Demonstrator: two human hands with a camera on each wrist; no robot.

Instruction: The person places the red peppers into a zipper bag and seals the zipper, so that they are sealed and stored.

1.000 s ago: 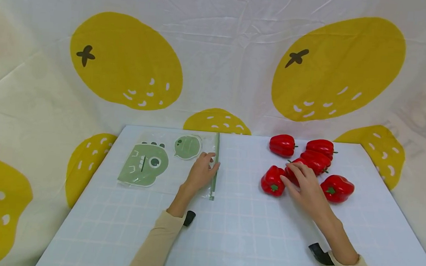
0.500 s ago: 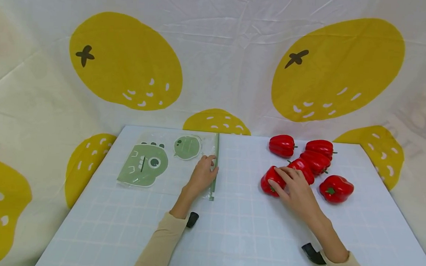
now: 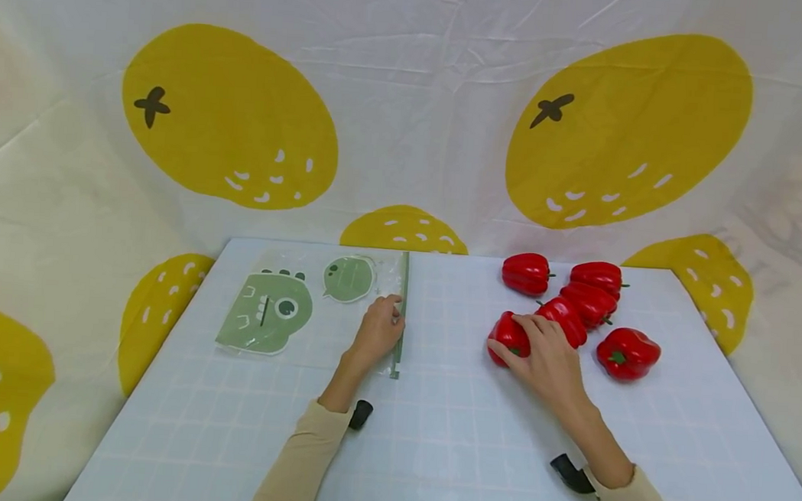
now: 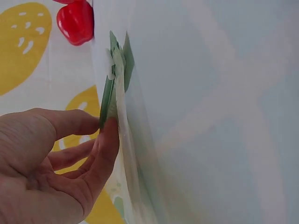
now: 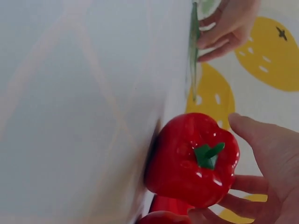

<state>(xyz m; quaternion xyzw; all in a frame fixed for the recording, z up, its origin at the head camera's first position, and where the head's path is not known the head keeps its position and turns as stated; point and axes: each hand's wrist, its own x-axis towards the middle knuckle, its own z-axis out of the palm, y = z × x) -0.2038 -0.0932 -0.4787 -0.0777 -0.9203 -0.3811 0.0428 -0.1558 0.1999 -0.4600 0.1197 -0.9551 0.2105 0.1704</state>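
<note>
Wrinkled white cloth [image 3: 443, 130] with yellow fruit prints hangs behind a pale checked table [image 3: 458, 438], on which a flat plastic bag [image 3: 266, 319] lies. At the bag's right edge, the left hand [image 3: 377, 327] pinches its green strip [image 3: 404, 281] between thumb and fingers, presumably to steady an edge too flimsy to stay put alone. Well to the right of the bag, the right hand [image 3: 551, 367] curves thumb and fingers round the nearest red pepper [image 3: 506, 333], a wide hold that seems to suit its fat, slick shape; how firmly it presses I cannot tell. Five other peppers [image 3: 627, 354] also sit right of the bag, perhaps grouped within reach. All look glossy and lobed, the held one with a stubby green stem [image 5: 208, 154], while the bag is thin, see-through film with green cartoon creatures
</note>
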